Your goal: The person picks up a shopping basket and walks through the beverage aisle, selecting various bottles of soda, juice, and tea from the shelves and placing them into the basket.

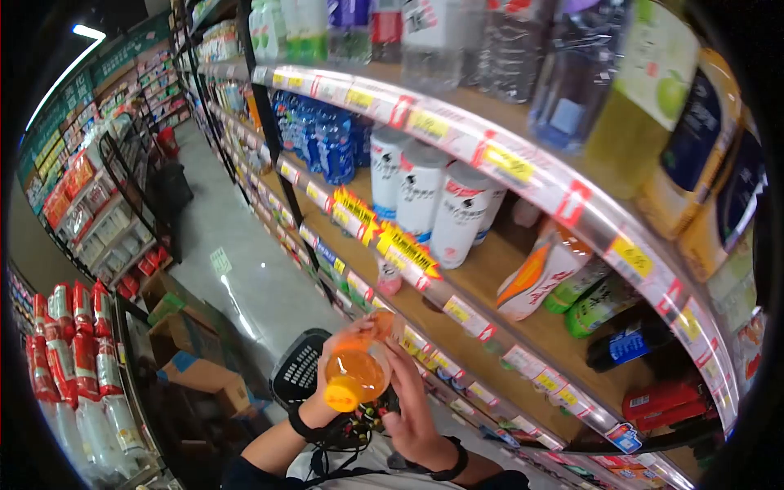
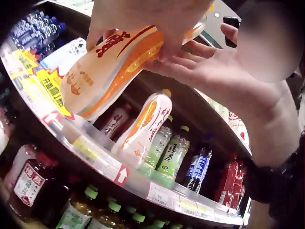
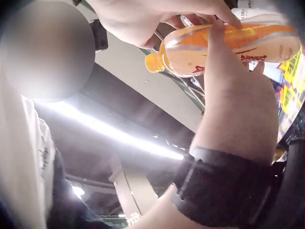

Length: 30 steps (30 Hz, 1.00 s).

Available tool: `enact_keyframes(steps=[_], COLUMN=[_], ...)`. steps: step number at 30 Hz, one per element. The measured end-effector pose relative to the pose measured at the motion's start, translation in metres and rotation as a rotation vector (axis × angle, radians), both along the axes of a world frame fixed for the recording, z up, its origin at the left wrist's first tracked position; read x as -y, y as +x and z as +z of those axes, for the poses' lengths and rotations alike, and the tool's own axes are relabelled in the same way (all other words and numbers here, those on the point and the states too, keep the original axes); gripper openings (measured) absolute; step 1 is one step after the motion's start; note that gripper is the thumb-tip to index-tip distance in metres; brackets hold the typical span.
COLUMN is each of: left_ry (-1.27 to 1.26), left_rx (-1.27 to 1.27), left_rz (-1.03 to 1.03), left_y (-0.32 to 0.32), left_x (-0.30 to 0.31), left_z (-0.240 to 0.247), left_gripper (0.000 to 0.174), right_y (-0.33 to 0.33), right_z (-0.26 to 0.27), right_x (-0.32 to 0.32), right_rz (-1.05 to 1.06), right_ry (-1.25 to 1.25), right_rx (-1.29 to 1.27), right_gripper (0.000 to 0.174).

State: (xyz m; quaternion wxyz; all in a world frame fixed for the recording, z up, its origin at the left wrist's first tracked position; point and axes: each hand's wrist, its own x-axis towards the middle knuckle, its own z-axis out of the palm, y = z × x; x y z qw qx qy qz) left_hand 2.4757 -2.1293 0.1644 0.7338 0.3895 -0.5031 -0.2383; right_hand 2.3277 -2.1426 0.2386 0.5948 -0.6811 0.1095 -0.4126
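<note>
My left hand (image 2: 143, 14) grips a bottle of orange drink (image 1: 356, 367) around its body, in front of the shelves. The yellow cap (image 3: 153, 62) points toward me in the head view, and the orange-and-white label shows in the left wrist view. My right hand (image 1: 411, 408) is beside the bottle with its fingers extended and the fingertips at its side. On the shelf behind, a similar bottle with an orange and pale label (image 2: 144, 129) stands beside green tea bottles (image 2: 174, 160).
A black basket (image 1: 296, 367) is beside my left forearm. Price tags line the shelf edge (image 1: 457, 314), with white cylindrical containers (image 1: 460, 214) and blue bottles (image 1: 333, 147) behind. Cardboard boxes (image 1: 208, 380) and red-and-white packages (image 1: 69, 343) are on the left, across the aisle floor (image 1: 237, 269).
</note>
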Motion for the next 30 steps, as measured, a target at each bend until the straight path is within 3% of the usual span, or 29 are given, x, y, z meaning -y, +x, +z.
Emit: enact_keyframes(steps=[2, 3, 4, 6, 9, 11, 13, 16, 20, 22, 24, 26, 30], left_ry=[0.317, 0.374, 0.321, 0.394, 0.418, 0.382, 0.336, 0.393, 0.336, 0.340, 0.369, 0.340, 0.355], left_rx=[0.181, 0.438, 0.602, 0.811, 0.791, 0.922, 0.954, 0.951, 0.938, 0.916, 0.913, 0.927, 1.017], left_rz=[-0.051, -0.055, -0.002, -0.099, -0.274, -0.375, -0.458, -0.613, -0.627, -0.651, -0.675, -0.718, -0.680], left_y=[0.032, 0.047, 0.058, 0.082, 0.119, 0.149, 0.175, 0.200, 0.207, 0.195, 0.176, 0.157, 0.124], left_x=[-0.032, -0.038, -0.043, -0.056, -0.072, -0.084, -0.094, -0.104, -0.106, -0.105, -0.100, -0.093, -0.091], left_z=[-0.003, -0.007, -0.014, -0.023, -0.041, -0.063, -0.082, -0.085, -0.083, -0.083, -0.092, -0.091, -0.074], left_gripper=[0.062, 0.060, 0.058, 0.060, 0.058, 0.057, 0.057, 0.056, 0.056, 0.060, 0.063, 0.062, 0.065], right_y=[0.017, 0.025, 0.033, 0.050, 0.076, 0.096, 0.119, 0.138, 0.151, 0.139, 0.115, 0.101, 0.062], right_z=[-0.032, -0.052, -0.062, -0.081, -0.104, -0.115, -0.115, -0.132, -0.134, -0.149, -0.152, -0.135, -0.134], right_x=[-0.006, -0.007, -0.016, -0.029, -0.052, -0.080, -0.096, -0.118, -0.122, -0.127, -0.119, -0.114, -0.110], right_rz=[0.122, 0.158, 0.152, 0.061, 0.079, 0.026, 0.048, 0.172, 0.061, 0.034, 0.046, 0.093, 0.206], right_ry=[0.355, 0.501, 0.798, 1.112, 1.317, 1.256, 1.583, 1.454, 1.664, 1.309, 1.302, 1.657, 1.711], right_rx=[0.054, -0.018, 0.016, -0.040, -0.058, -0.199, 0.034, 0.003, 0.109, -0.098, -0.066, 0.237, 0.320], right_gripper=[0.065, 0.065, 0.062, 0.051, 0.046, 0.041, 0.040, 0.043, 0.038, 0.041, 0.042, 0.041, 0.040])
